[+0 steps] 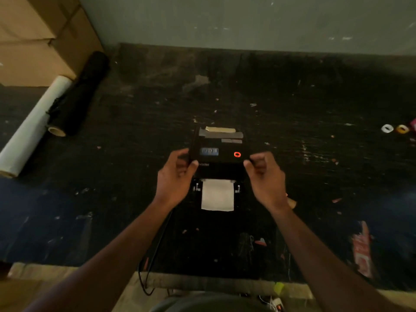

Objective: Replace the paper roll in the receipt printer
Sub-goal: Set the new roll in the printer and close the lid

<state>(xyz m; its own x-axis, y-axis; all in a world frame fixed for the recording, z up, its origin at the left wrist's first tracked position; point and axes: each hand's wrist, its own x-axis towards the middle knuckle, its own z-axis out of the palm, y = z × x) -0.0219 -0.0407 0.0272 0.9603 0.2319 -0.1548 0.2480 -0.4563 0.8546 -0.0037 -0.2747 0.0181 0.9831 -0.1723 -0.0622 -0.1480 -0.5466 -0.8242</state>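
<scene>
A black receipt printer (pixel 217 154) sits mid-table, with a blue label and a glowing red ring button on its raised lid. A strip of white paper (pixel 217 194) hangs out of its front, toward me. My left hand (pixel 175 176) grips the lid's left edge between thumb and fingers. At the lid's right edge, my right hand (pixel 264 176) pinches in the same way. The inside of the paper bay is hidden by the lid and too dark to make out.
A dark scuffed table (pixel 315 176) spreads around. A white film roll (pixel 33 124) and a black roll (pixel 78 91) lie at the left by cardboard boxes (pixel 33 37). Small tape rings (pixel 395 128) sit far right. A black cable (pixel 155 251) runs off the near edge.
</scene>
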